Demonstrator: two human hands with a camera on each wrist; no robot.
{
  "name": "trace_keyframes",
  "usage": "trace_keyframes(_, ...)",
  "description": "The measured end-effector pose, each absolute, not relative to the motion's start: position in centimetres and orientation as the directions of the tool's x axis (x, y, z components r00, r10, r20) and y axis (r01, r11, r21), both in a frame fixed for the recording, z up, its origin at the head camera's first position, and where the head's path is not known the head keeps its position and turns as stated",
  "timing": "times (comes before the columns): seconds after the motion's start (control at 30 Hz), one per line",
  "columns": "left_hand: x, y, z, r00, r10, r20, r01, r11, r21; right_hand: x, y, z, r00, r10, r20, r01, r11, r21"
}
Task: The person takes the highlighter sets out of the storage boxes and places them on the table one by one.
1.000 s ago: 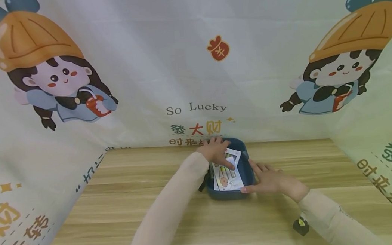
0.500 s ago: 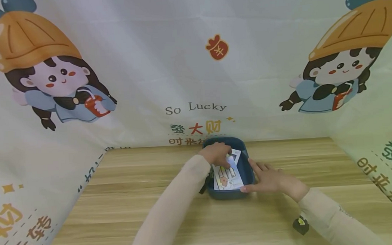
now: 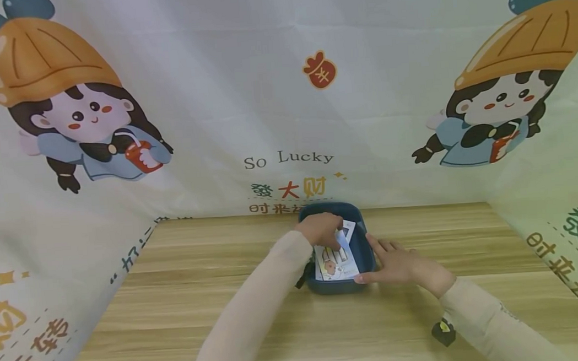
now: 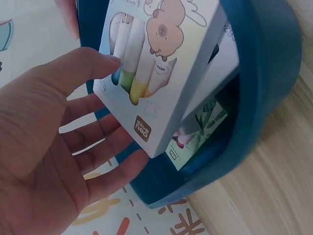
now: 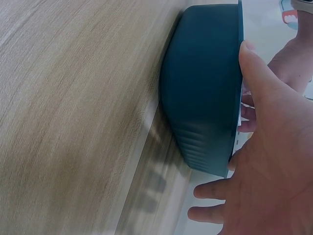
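A dark blue plastic bin (image 3: pixel 337 287) stands at the back of the table with boxes inside. My left hand (image 3: pixel 320 228) reaches into it and pinches the end of a white box of highlighters (image 4: pixel 161 93), thumb on top and fingers beneath. The box bears a bear drawing and a window onto coloured pens. Under it lie another white box (image 4: pixel 220 73) and a green-white box (image 4: pixel 195 134), both partly covered. My right hand (image 3: pixel 398 266) rests against the bin's right side, thumb at the front corner of the rim and fingers stretched out along the wall.
The wood-grain table (image 3: pixel 201 296) meets a printed cloth backdrop (image 3: pixel 283 92) right behind the bin, with more cloth on both sides. A small black object (image 3: pixel 444 332) shows beside the right sleeve.
The left hand's fingers, spread over the bin's far left rim a second ago, have drawn in and down onto the highlighter box. The right hand and the bin have stayed put.
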State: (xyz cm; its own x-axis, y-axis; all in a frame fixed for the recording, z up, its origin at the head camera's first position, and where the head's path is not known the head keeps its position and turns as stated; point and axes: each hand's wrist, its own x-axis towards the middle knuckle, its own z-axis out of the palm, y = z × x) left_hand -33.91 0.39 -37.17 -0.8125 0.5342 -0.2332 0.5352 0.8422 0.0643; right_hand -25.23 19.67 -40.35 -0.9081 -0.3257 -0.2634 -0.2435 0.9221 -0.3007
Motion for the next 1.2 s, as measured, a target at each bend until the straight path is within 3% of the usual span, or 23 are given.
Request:
trace_keyframes(0.9,-32.1,1.3,-37.0,-0.876,0.435,-0.210,0.445,0.896,-0.001,-25.3,19.6,-40.5,-0.913,-0.320,-0.253,-0.241,0.924,-0.297)
trace_keyframes(1.2,-31.0,2.2,-38.0,-0.941,0.278,-0.193,0.284,0.959,-0.002,-25.2,19.7,-40.4,-0.914,-0.326,-0.243,-0.249,0.921,-0.300)
